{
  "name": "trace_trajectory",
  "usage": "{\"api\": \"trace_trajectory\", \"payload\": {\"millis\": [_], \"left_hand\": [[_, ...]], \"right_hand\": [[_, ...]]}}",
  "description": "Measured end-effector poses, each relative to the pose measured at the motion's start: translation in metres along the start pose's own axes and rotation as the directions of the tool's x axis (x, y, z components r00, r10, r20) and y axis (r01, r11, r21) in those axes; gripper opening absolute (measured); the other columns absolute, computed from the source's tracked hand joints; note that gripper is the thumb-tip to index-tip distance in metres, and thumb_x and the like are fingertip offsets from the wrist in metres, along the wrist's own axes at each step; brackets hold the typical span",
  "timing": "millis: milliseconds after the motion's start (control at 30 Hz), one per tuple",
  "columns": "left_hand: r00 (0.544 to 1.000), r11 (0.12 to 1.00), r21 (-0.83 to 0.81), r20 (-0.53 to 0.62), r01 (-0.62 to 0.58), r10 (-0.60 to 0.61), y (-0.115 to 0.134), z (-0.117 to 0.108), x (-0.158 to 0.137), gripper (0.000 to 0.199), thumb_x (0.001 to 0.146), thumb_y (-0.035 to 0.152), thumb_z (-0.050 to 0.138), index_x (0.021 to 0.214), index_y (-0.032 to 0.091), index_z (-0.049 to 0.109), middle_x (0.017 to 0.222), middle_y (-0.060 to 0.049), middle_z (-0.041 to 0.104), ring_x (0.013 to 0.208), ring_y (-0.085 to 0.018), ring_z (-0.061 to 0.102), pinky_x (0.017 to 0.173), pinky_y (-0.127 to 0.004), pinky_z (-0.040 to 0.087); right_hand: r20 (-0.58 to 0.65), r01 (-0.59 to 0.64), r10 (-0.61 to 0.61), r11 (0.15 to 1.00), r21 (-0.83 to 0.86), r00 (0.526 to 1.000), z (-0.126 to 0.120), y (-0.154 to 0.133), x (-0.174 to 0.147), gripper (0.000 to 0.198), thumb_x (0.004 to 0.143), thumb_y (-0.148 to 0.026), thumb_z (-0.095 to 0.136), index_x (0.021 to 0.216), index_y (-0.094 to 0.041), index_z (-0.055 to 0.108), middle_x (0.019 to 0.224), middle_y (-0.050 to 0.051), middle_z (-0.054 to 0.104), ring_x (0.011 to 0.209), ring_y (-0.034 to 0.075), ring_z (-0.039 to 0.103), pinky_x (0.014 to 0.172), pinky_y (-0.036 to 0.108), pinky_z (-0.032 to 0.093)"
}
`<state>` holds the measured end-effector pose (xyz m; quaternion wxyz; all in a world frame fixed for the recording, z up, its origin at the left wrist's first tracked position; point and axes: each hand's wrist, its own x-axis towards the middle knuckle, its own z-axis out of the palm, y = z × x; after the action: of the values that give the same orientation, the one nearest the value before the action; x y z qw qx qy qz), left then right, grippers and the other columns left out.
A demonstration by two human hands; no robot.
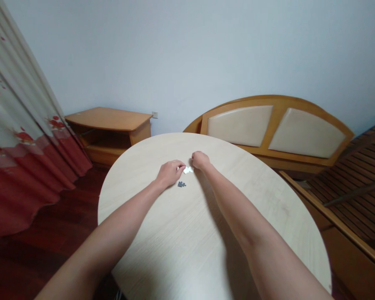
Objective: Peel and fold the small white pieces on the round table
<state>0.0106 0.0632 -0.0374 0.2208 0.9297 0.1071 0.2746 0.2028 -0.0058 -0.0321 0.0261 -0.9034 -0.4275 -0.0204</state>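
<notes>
On the round pale wooden table [162, 225], a few small, flat white pieces [188, 170] lie between my two hands. My left hand [170, 173] is closed in a pinch, thumb and finger at the left edge of these pieces. Whether it grips one of them is too small to see. Just above and to the right, my right hand [201, 160] is curled closed; its fingertips point down and left and are mostly hidden. A small cluster of dark grey pieces [181, 184] with jagged outlines lies below the white ones, close to my left hand.
Behind the table on the left stands a low wooden cabinet [109, 118]. A padded wooden headboard [278, 129] leans by the wall on the right, near a slatted wooden frame [359, 187]. Red and white curtains [28, 158] hang at the left.
</notes>
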Motion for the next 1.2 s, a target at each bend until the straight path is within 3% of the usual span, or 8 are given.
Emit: {"api": "trace_trajectory", "payload": {"millis": [233,367,533,767,933,1200], "left_hand": [[1.000,1.000,-0.002,-0.002,-0.006,0.006,0.001,0.003,-0.001,0.020,0.092,0.024,0.055,0.096,0.021,0.075,0.097,-0.004,0.076,0.086,-0.019,0.066,0.079,-0.030,0.050],[1.000,1.000,-0.003,0.021,-0.019,0.019,0.006,0.005,-0.002,0.021,0.092,0.024,0.055,0.097,0.020,0.075,0.098,-0.005,0.076,0.088,-0.019,0.067,0.079,-0.030,0.050],[0.995,0.995,-0.039,0.052,-0.088,0.090,0.011,0.008,-0.007,0.025,0.094,0.030,0.052,0.099,0.020,0.075,0.099,-0.005,0.075,0.088,-0.018,0.066,0.081,-0.029,0.050],[0.976,0.984,-0.035,0.126,-0.176,0.179,0.013,0.015,-0.010,0.024,0.093,0.035,0.057,0.103,0.022,0.074,0.096,-0.005,0.074,0.085,-0.017,0.066,0.080,-0.027,0.049],[0.974,0.983,-0.032,0.135,-0.178,0.181,0.014,0.018,-0.010,0.019,0.092,0.030,0.058,0.098,0.021,0.074,0.095,-0.004,0.074,0.084,-0.017,0.066,0.077,-0.027,0.048],[0.984,0.987,-0.064,0.089,-0.148,0.153,0.015,0.016,-0.010,0.019,0.092,0.031,0.058,0.096,0.021,0.074,0.093,-0.003,0.075,0.083,-0.017,0.066,0.077,-0.027,0.047]], "right_hand": [[-0.227,0.095,-0.056,0.982,0.165,0.972,-0.017,0.001,-0.043,0.034,0.095,-0.014,0.043,0.117,-0.015,0.068,0.120,0.012,0.068,0.108,0.021,0.063,0.094,0.027,0.046],[-0.348,0.258,-0.107,0.868,0.424,0.931,-0.008,-0.002,-0.092,0.027,0.092,-0.012,0.048,0.105,-0.013,0.071,0.108,0.012,0.071,0.099,0.019,0.064,0.093,0.028,0.048],[-0.424,0.314,-0.035,0.727,0.611,0.905,0.019,-0.001,-0.130,0.026,0.088,-0.012,0.050,0.104,-0.018,0.070,0.104,0.010,0.069,0.095,0.020,0.063,0.085,0.033,0.053],[-0.486,0.414,-0.088,0.665,0.622,0.870,0.031,-0.001,-0.137,0.029,0.089,-0.014,0.051,0.114,-0.019,0.065,0.103,0.010,0.066,0.093,0.021,0.063,0.083,0.034,0.055],[-0.518,0.462,-0.119,0.646,0.608,0.847,0.029,-0.002,-0.141,0.024,0.090,-0.014,0.051,0.110,-0.019,0.064,0.103,0.010,0.065,0.093,0.020,0.062,0.083,0.032,0.054],[-0.517,0.418,-0.090,0.712,0.564,0.851,0.029,-0.001,-0.141,0.021,0.096,-0.025,0.049,0.107,-0.017,0.066,0.104,0.010,0.067,0.093,0.019,0.062,0.084,0.030,0.051]]}}
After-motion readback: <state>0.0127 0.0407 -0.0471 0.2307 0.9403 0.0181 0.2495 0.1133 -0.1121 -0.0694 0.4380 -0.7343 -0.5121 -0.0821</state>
